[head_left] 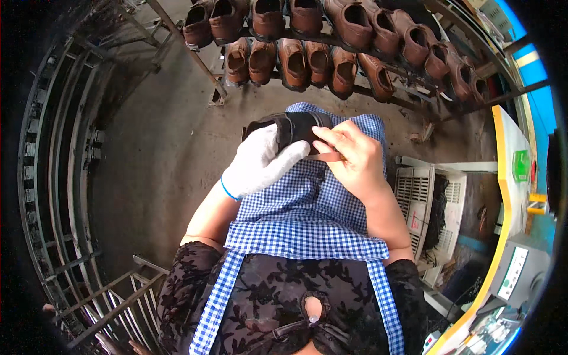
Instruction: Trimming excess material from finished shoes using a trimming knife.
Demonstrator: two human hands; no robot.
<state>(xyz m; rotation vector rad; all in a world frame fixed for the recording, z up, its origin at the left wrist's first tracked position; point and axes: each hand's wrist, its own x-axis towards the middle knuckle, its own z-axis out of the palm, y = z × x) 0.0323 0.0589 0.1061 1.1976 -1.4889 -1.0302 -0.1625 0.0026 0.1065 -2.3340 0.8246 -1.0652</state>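
floor (160, 142): bare grey concrete, spread under everything in view.
empty racks (53, 177): dark metal frames, curved along the left edge, shelves bare.
shoe rack (331, 41): metal bars across the top, two rows of brown leather shoes (294, 62) set with openings up.
apron (307, 219): blue-and-white check, over the lap and up across a black patterned top.
machine (509, 195): yellow-edged, at the right rim, with a green part on top.
crate (423, 201): white plastic, slatted, just right of the right forearm, dark material inside.
dark shoe (293, 127): black, lying on the apron at the knees, between both hands, well below the rack.
left hand (260, 163): in a white glove with a blue cuff, fingers curled around the near side of the dark shoe, closed on it.
right hand (355, 157): bare, fingers bent down on the shoe's right edge, pinching a brown strip.
brown strip (327, 157): thin, flat, running from the right fingertips toward the gloved thumb, touching the shoe's lower edge.
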